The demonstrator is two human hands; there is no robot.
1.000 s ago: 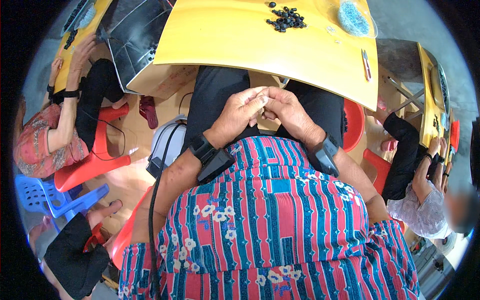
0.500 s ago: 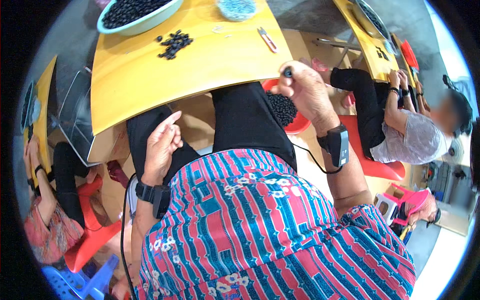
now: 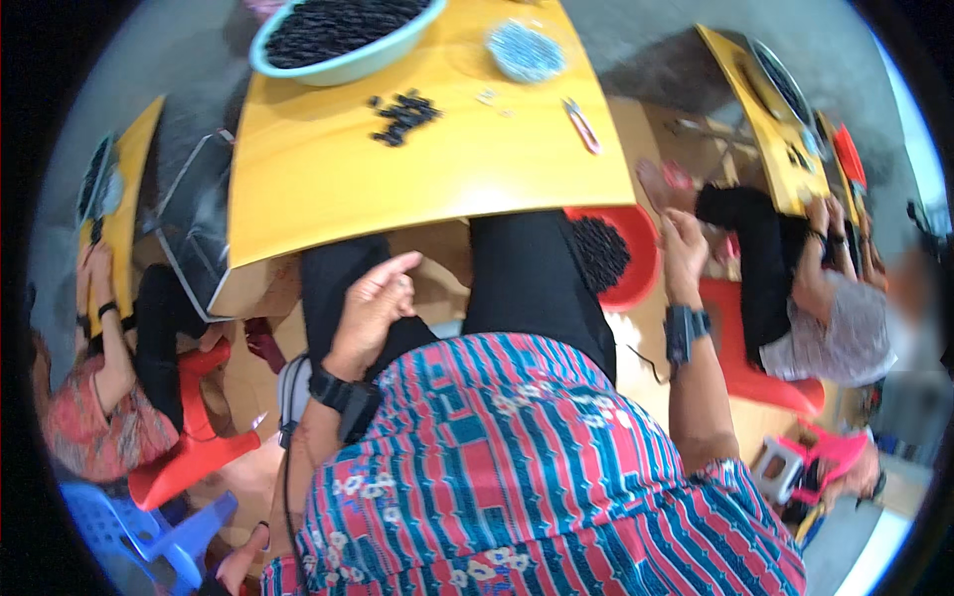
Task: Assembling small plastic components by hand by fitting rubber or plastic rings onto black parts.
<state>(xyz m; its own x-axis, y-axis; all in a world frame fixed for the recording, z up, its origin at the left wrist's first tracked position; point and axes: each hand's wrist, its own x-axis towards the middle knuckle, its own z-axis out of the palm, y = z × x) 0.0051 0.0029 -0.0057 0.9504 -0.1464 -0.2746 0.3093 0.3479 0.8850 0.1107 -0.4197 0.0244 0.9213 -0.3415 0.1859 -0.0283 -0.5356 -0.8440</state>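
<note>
My left hand (image 3: 376, 310) is above my left thigh, just short of the table edge. Its index finger is stretched out and the others are loosely bent, with nothing visible in them. To the right of the red basin (image 3: 648, 276), my right hand (image 3: 684, 260) is raised with its fingers curled together; whatever they may hold is hidden. Inside the basin lie many small black pieces (image 3: 600, 253). A loose cluster of similar black pieces (image 3: 405, 119) rests on the yellow table (image 3: 328, 189).
A light-green basin (image 3: 360, 70) heaped with black pieces stands at the table's far left. Right of it are a clear bowl of bluish bits (image 3: 527, 52) and small thread snips (image 3: 582, 127). People sit at tables on both sides. A blue plastic stool (image 3: 149, 526) is at lower left.
My right hand moved from beside the table corner to the right of the red basin; the black piece in its fingers is no longer visible. The whole view shifted, moving the table rightward.
</note>
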